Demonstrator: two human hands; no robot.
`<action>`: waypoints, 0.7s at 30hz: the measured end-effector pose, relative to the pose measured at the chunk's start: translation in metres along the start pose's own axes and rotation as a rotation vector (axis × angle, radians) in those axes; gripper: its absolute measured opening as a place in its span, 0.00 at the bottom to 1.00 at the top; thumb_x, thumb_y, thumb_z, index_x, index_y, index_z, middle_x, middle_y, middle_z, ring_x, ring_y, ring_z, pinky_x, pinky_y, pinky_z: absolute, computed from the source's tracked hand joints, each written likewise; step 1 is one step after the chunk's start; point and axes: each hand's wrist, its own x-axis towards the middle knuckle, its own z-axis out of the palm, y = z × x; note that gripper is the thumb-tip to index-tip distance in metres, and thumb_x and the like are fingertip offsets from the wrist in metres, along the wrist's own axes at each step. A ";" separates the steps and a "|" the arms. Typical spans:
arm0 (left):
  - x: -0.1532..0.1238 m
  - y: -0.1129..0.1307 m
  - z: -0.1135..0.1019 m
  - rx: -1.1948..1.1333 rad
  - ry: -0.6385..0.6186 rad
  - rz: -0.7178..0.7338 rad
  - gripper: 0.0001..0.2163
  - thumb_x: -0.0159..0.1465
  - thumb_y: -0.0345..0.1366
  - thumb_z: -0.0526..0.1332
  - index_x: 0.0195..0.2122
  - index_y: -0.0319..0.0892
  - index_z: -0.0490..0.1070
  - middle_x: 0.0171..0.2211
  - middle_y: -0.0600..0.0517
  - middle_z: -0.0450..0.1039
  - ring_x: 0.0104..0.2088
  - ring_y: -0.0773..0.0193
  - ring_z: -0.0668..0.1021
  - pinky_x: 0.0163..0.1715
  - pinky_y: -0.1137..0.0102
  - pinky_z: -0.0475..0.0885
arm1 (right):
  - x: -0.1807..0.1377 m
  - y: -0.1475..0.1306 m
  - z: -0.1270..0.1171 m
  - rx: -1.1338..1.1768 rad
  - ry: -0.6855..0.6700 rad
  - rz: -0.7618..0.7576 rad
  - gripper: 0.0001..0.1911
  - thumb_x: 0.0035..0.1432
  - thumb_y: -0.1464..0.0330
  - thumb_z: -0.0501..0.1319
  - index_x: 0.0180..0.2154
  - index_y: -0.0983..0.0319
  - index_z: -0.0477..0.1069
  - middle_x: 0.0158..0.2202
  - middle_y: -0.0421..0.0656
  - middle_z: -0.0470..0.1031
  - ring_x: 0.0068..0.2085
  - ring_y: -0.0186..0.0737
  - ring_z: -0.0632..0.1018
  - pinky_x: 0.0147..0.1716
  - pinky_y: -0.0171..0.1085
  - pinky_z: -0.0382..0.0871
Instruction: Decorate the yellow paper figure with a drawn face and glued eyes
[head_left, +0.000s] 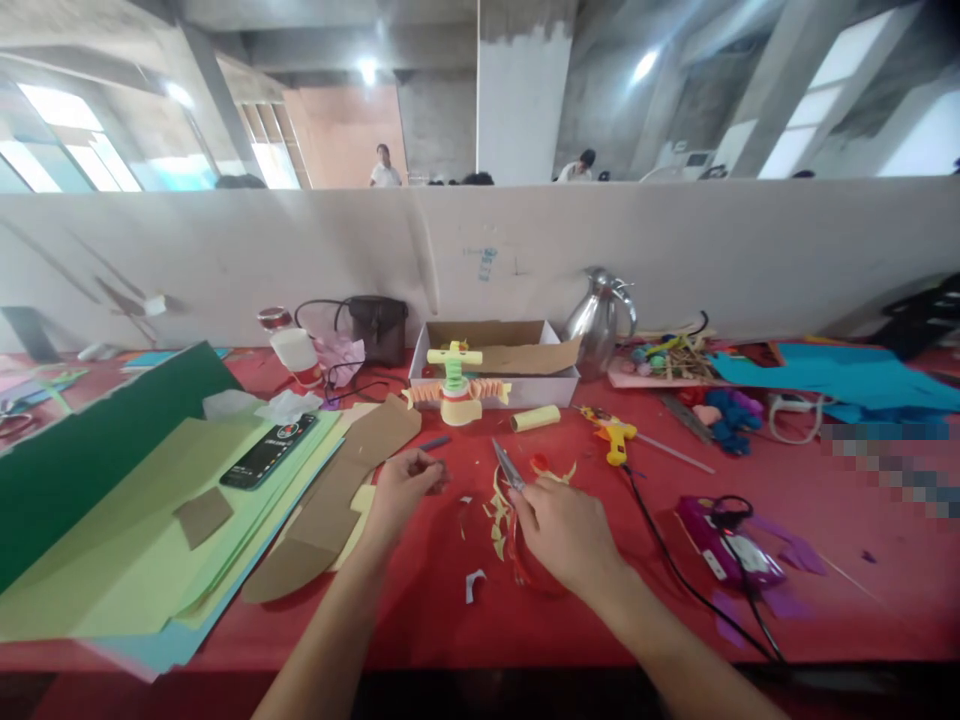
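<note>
My right hand (566, 520) is closed around a pair of scissors (508, 464), whose grey blades point away from me and a little left. Yellow paper scraps (498, 515) and some red strips lie beside and under that hand. My left hand (407, 487) hovers over the red table with its fingers curled together; whatever they hold, if anything, is too small to make out. Beyond the hands stands a paper figure (459, 397) with a yellow crosspiece, a green folded neck and orange folded arms. A rolled yellow paper tube (535, 418) lies to its right.
Left are stacked coloured papers (150, 530) with a phone (270, 452), and cut brown cardboard (315, 530). A white box (517, 390) and metal jug (596, 320) stand behind. Right are a yellow glue gun (618, 442), its black cord and a purple box (727, 545).
</note>
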 end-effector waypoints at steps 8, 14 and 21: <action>0.016 0.010 0.000 -0.048 -0.001 0.071 0.15 0.48 0.43 0.70 0.31 0.38 0.73 0.23 0.51 0.76 0.24 0.66 0.75 0.25 0.72 0.69 | 0.043 0.020 -0.019 0.548 0.196 -0.008 0.15 0.62 0.59 0.57 0.25 0.58 0.70 0.24 0.41 0.75 0.27 0.41 0.75 0.27 0.37 0.62; 0.048 0.019 -0.004 -0.194 0.198 0.148 0.20 0.48 0.44 0.69 0.39 0.37 0.77 0.28 0.51 0.76 0.25 0.70 0.72 0.26 0.75 0.66 | 0.114 0.028 -0.030 0.864 0.330 0.034 0.11 0.57 0.60 0.60 0.36 0.59 0.73 0.30 0.40 0.76 0.32 0.38 0.76 0.33 0.35 0.68; 0.078 0.011 0.012 -0.241 0.264 0.270 0.15 0.53 0.47 0.65 0.33 0.39 0.73 0.24 0.55 0.70 0.24 0.70 0.69 0.26 0.75 0.65 | 0.223 0.021 -0.017 0.660 0.243 0.078 0.17 0.64 0.60 0.54 0.49 0.59 0.71 0.44 0.48 0.77 0.45 0.44 0.77 0.45 0.41 0.69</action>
